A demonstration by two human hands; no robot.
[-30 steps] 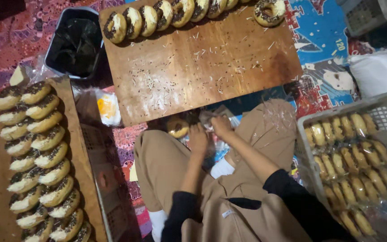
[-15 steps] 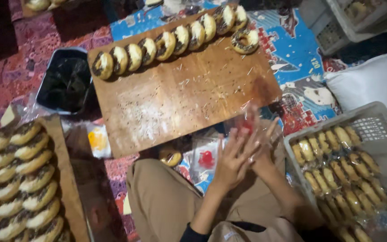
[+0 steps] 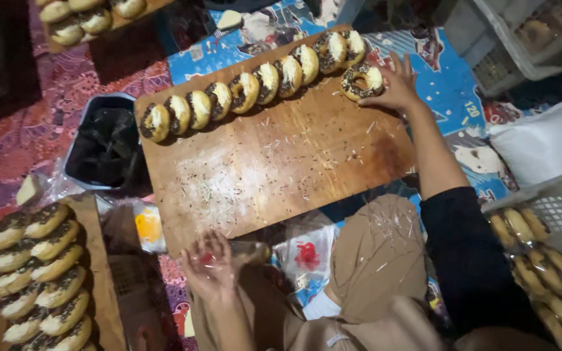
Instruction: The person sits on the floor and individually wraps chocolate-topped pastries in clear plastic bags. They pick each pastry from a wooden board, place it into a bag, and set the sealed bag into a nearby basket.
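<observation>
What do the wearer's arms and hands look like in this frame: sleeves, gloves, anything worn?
Both hands are bare: no gloves, and no rings or watch that I can make out. The right hand comes out of a long black sleeve pushed up so the forearm is bare. The left hand and its forearm are bare as far as the frame shows; no sleeve is visible on that side.

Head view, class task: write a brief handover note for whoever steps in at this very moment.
Right hand: reaching out, grip closing on the lone doughnut at the far end of the wooden board.
Left hand: holding an open clear plastic bag at the board's near edge.
Done: wrapped doughnuts lie in the grey basket at right.
Left: a row of topped doughnuts on the board, unwrapped.
</observation>
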